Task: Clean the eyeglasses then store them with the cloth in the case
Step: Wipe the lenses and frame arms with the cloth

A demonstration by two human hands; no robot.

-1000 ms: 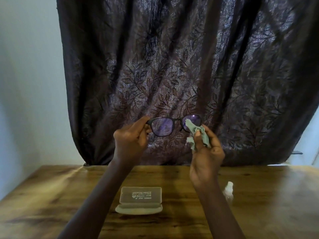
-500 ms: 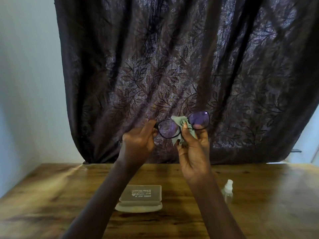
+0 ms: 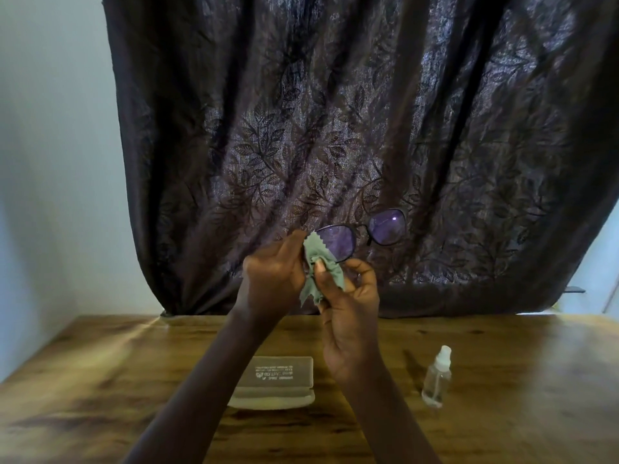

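Dark-framed, purple-lensed eyeglasses (image 3: 385,229) are being gripped by the left hand (image 3: 271,283). A zigzag-edged green cloth (image 3: 332,276) is being pinched against one lens by the right hand (image 3: 351,309).

A dark curtain (image 3: 335,128) with a leaf pattern hangs in folds behind a wooden surface (image 3: 519,380) (its grain streaked brown and amber). A pale wall (image 3: 50,162) shows at left. A small clear spray bottle (image 3: 437,376) with a white top stands upright on the surface, right of centre.

Wooden table (image 3: 502,380) with open case (image 3: 278,383) and spray bottle (image 3: 437,376).
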